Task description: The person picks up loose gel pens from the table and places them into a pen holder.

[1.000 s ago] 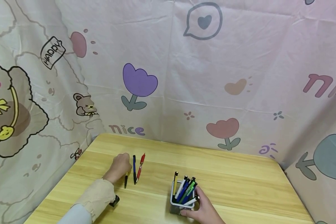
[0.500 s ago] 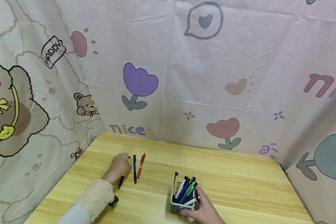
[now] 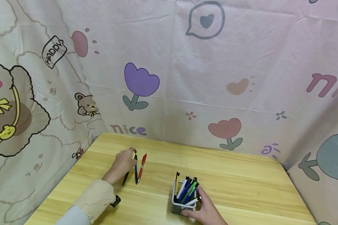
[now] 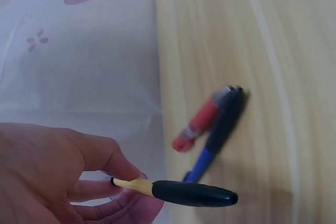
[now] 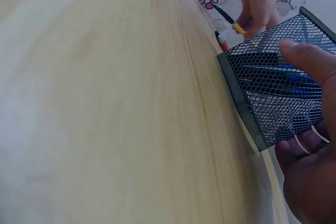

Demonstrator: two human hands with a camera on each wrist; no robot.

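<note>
My left hand (image 3: pixel 124 163) pinches a yellow pen with a black grip (image 4: pixel 194 193) between thumb and fingers, its dark end angled down toward me in the head view. Just right of that hand lie a blue pen with a black grip (image 3: pixel 136 170) and a red pen (image 3: pixel 142 167), close together on the table. My right hand (image 3: pixel 203 208) grips the right side of a square mesh pen holder (image 5: pixel 278 108), thumb on one wall and fingers round another. Several pens (image 3: pixel 186 190), among them yellow, white, blue and green ones, stand in the holder.
The wooden table (image 3: pixel 242 181) runs back to a printed cloth (image 3: pixel 180 78) hanging behind it, with more cloth at both sides. A black strap-like piece (image 3: pixel 116 201) shows at the left sleeve cuff (image 3: pixel 97 195).
The yellow pen, at first mostly under my left hand on the table, has turned and come up in its fingers. That hand has shifted slightly right. My right hand keeps its hold.
</note>
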